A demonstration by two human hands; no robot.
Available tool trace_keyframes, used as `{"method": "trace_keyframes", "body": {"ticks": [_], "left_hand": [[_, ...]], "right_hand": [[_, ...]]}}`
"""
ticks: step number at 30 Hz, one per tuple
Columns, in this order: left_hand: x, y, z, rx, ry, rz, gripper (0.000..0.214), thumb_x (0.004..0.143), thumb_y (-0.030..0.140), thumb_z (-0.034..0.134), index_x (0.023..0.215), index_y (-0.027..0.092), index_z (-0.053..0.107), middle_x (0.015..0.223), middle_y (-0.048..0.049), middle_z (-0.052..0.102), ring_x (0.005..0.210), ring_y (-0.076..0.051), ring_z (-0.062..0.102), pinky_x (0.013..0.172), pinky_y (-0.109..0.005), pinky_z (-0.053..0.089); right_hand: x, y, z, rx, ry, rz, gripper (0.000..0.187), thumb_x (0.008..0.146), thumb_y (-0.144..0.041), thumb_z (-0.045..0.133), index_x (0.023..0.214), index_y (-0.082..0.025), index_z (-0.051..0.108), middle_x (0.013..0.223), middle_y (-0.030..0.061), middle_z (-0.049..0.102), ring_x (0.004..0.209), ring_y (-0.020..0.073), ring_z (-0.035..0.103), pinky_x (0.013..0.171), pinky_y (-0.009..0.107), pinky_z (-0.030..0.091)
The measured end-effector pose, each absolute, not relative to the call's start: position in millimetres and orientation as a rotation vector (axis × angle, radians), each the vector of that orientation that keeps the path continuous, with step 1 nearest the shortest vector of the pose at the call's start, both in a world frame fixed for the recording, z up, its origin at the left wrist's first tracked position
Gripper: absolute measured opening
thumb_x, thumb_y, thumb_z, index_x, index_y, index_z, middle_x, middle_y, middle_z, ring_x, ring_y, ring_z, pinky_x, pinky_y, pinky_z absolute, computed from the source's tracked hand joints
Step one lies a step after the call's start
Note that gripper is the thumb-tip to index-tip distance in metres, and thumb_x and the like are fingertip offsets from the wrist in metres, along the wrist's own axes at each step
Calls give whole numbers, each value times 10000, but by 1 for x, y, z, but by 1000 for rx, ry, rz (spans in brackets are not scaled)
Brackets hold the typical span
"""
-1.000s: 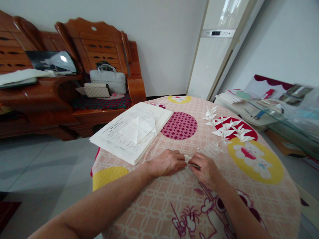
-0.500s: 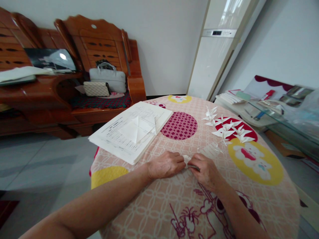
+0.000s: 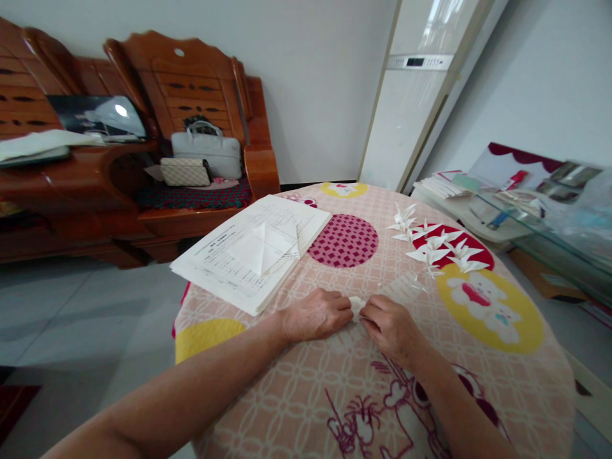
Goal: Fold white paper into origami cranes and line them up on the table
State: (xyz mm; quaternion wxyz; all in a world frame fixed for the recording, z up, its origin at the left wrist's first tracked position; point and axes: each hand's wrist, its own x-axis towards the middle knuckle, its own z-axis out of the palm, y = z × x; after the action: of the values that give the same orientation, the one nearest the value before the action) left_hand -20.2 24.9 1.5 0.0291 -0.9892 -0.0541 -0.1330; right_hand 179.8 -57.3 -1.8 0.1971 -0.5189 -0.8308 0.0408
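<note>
My left hand (image 3: 318, 313) and my right hand (image 3: 389, 326) rest close together on the round table's patterned cloth (image 3: 306, 389). Between their fingertips they pinch a small folded piece of white paper (image 3: 356, 305), most of it hidden by the fingers. Both hands have their fingers curled and pressed on the paper. Several finished white paper cranes (image 3: 433, 245) lie on the cloth to the right and beyond my hands.
A stack of printed sheets (image 3: 248, 252) with a folded white square on top lies at the table's left edge. A wooden bench (image 3: 157, 159) with bags stands behind, a tall white cabinet (image 3: 411, 102) at the back, and a glass shelf (image 3: 526, 217) with papers to the right.
The hands have stayed in place; the fingers shifted slightly on the small paper, and a bit more of it shows between them.
</note>
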Motion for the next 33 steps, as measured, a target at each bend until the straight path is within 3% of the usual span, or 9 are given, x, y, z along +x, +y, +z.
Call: {"method": "trace_keyframes", "body": {"ticks": [14,33], "left_hand": [[-20,23,-3,-3001,-144,-461,182,940,169,468,773,150,537,803,-50,580,700,-149,515,566,-277,375],[-19,28,7,-3258,-377,-423,123,918,188,482,833,147,561,804,-42,582,719,-133,556,637,-236,396]], "right_hand": [[179,-57,-2,-1477,-2308,157,141,799,-48,570,718,-158,607,764,48,561,768,179,546,676,280,402],[175,-60,0,-1433,-2463,-61,119,802,-53,585,729,-145,606,788,57,571,767,176,521,658,278,384]]}}
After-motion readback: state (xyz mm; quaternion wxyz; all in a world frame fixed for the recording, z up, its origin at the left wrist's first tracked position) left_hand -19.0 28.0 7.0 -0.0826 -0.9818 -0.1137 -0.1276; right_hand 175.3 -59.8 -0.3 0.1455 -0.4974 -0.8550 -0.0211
